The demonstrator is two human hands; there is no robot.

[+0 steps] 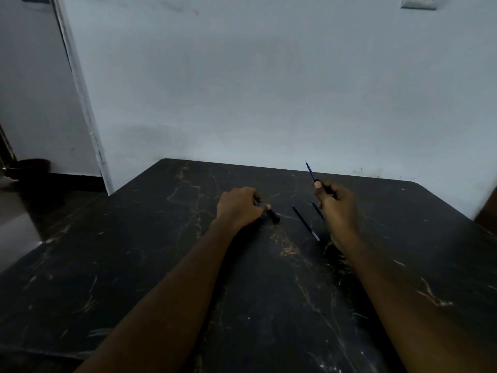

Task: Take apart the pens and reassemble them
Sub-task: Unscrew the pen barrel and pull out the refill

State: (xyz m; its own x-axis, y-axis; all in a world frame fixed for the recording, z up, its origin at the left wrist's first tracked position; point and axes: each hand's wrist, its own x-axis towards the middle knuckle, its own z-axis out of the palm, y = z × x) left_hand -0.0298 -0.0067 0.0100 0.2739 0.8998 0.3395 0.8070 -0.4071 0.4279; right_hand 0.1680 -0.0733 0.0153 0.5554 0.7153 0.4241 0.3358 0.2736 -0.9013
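Note:
My left hand [240,207] rests on the black table [161,265], fingers closed on a dark pen part [273,215] whose black end sticks out to the right; a bit of blue shows under the fingers. My right hand [337,204] is raised slightly and grips a pen piece with a blue refill [310,172] pointing up and away. A loose thin refill [305,223] lies on the table between the hands. Another thin dark piece [317,210] lies partly hidden by my right hand.
The table's far edge meets a pale wall [269,90]. A white door frame [80,90] stands at the left, with floor beyond the table's left edge. A brown object [488,208] shows at the far right edge.

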